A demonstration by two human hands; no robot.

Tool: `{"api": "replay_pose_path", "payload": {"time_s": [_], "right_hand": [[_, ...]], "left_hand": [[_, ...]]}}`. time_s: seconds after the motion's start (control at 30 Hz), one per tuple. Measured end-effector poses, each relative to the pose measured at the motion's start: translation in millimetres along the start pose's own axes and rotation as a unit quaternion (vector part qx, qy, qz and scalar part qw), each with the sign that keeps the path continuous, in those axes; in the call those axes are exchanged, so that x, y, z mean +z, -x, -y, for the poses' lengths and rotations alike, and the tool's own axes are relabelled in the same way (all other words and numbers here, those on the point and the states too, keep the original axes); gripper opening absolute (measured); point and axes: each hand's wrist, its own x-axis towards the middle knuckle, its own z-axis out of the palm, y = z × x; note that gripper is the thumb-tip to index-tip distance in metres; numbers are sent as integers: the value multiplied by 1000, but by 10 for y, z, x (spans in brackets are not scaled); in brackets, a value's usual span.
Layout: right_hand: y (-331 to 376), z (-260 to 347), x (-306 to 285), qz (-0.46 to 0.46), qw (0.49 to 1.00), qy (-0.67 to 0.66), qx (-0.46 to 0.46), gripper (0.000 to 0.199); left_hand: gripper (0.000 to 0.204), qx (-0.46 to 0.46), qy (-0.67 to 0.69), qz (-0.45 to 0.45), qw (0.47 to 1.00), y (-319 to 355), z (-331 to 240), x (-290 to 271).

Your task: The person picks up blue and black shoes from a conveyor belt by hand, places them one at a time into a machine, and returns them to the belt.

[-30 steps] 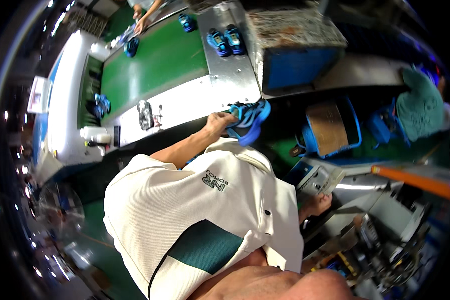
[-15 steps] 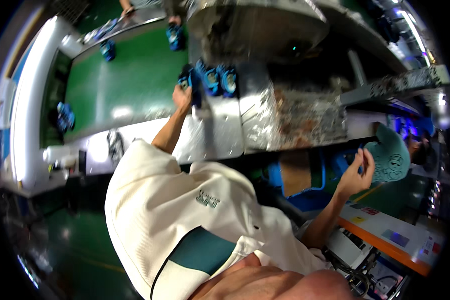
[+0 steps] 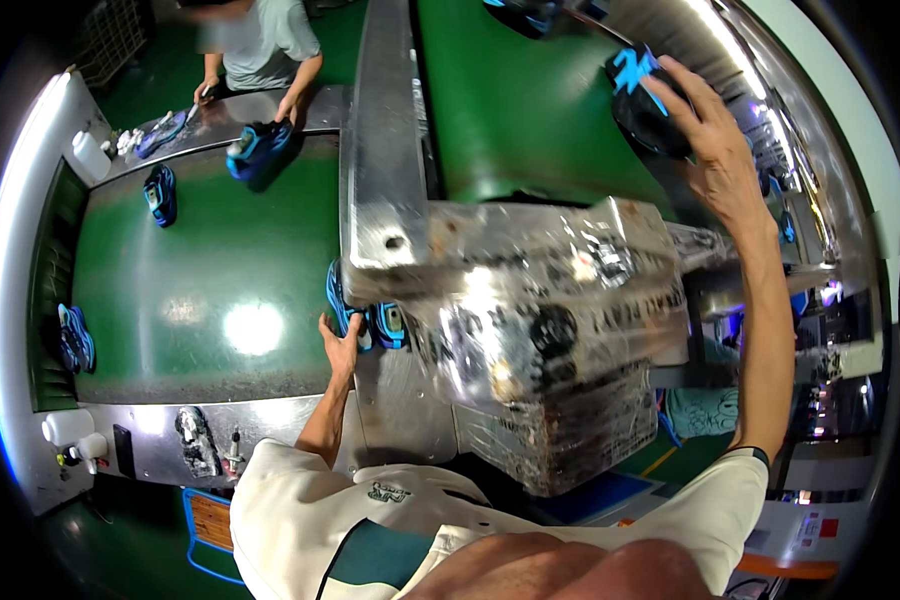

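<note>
My left hand [image 3: 341, 348] is at the near end of a blue shoe [image 3: 337, 290], its thumb and fingers on either side of it, by the near right corner of the left green belt. Right beside that shoe stands another blue shoe [image 3: 391, 326], partly hidden by the machine housing. My right arm reaches far out over the right green belt. There my right hand [image 3: 715, 145] has its fingers closed over a black shoe [image 3: 645, 112] with bright blue trim; the palm side is hidden.
A metal machine housing wrapped in clear film [image 3: 560, 310] stands between my arms. More blue shoes [image 3: 161, 195] lie on the left green belt [image 3: 190, 260]. Across it a co-worker [image 3: 270, 50] handles a blue shoe [image 3: 258, 150]. White bottles [image 3: 68, 428] stand on the near left ledge.
My right hand has gone from the lower right, where it was raised and empty, up to a shoe on the right belt. My left hand stays at its shoe. The view has shifted.
</note>
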Motion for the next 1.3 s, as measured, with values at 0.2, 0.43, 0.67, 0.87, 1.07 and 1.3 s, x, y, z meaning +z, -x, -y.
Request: {"api": "replay_pose_path", "payload": {"time_s": [0.2,0.43,0.67,0.87,1.07,1.3], "right_hand": [[-286,-64,263,36,999,29,-7,52],[-115,14,303,-45,997,62,-20,51],[752,-175,-679,-279,947,6,160,36],[2377,343,-1800,-476,724,-186,463,27],[3965,1874,-2364,-415,621,-269,608,27],[5206,3755,-2404,-374,391,-275,795,25]], "left_hand": [[90,-57,8,174,983,-518,704,99],[89,-37,41,148,987,-366,399,-29],[79,45,-56,65,995,316,-195,-355],[35,-13,-58,424,904,1768,-956,-353],[66,-149,100,876,448,3254,-2161,86],[75,-343,75,897,268,5073,-2428,520]]}}
